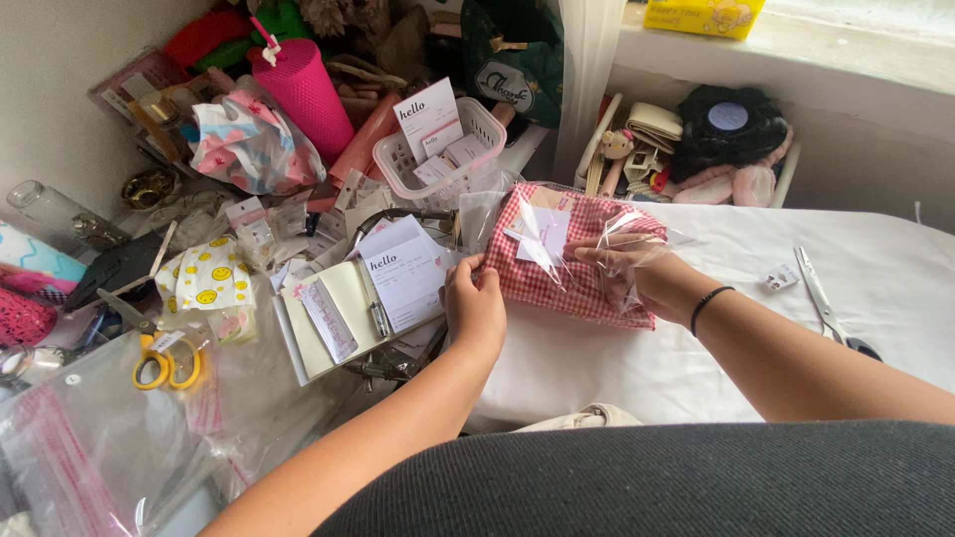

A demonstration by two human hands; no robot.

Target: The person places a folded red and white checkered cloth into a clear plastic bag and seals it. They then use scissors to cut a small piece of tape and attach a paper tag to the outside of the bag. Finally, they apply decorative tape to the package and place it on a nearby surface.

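A folded red-and-white checked cloth [557, 261] lies on the white tabletop [875, 288], partly inside a clear plastic bag [642, 231]. A small white card [545, 231] rests on top of the cloth. My left hand [475, 303] pinches the cloth's near left edge. My right hand [637, 270], a black band on its wrist, is inside the bag's open side, gripping the cloth's right end through the film.
Silver scissors [824, 298] and a small tag [782, 277] lie at the right. Left of the cloth sit white printed cards [406, 275], yellow-handled scissors [164, 360], a pink-rimmed basket [443, 149], a pink tumbler [303, 91], and clear bags [90, 447].
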